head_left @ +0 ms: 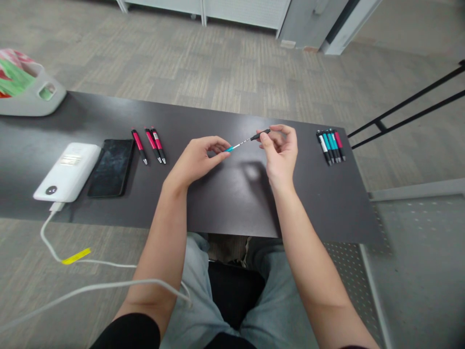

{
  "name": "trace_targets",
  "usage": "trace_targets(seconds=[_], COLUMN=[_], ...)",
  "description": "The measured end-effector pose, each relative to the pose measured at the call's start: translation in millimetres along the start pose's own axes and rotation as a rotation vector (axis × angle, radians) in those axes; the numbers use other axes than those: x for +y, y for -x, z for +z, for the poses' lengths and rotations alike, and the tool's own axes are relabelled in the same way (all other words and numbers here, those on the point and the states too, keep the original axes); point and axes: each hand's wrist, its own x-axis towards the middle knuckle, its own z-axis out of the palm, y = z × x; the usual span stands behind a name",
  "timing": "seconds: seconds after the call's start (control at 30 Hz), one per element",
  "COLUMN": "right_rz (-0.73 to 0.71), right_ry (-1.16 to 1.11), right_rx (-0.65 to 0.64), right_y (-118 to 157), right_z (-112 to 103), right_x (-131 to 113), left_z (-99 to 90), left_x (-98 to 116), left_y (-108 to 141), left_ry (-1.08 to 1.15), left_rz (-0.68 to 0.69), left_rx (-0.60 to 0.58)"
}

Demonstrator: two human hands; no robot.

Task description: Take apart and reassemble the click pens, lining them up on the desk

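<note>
Above the middle of the dark table (pixel 225 203), my left hand (pixel 199 157) pinches the light blue barrel (pixel 229 149) of a ballpoint pen. My right hand (pixel 281 155) grips the pen's black section (pixel 259 135) between thumb and fingers. A thin pale refill (pixel 241 144) with dark marks runs between the two parts, so the pen is in pieces or partly drawn apart. Both hands hold it slightly above the tabletop. Most of the blue barrel is hidden by my left fingers.
Three red-and-black pens (pixel 154 145) lie left of my hands, beside a black phone (pixel 111 167) and a white power bank (pixel 69 172) with a white cable (pixel 47 237). Several white, blue and red pens (pixel 331 147) lie in a row at right. A white basket (pixel 51 94) stands far left.
</note>
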Motion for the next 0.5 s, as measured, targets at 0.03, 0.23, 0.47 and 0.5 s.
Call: trace_targets(seconds=[0.03, 0.23, 0.47, 0.5], right_rz=[-0.002, 0.036, 0.042, 0.052], right_ry=[-0.001, -0.006, -0.043, -0.053], right_rx=[0.002, 0.028, -0.059, -0.073], right_y=[0.1, -0.1, 3.0, 3.8], right_z=[0.0, 0.3, 7.8, 8.8], right_x=[0.0, -4.2, -7.0, -8.1], left_z=[0.2, -0.3, 0.3, 0.6], left_x=[0.0, -0.2, 1.1, 1.5], left_y=[0.0, -0.3, -0.8, -0.8], left_ry=[0.000, -0.006, -0.023, -0.024], left_rz=[0.006, 0.006, -0.026, -0.025], left_rx=[-0.001, -0.011, -0.016, -0.014])
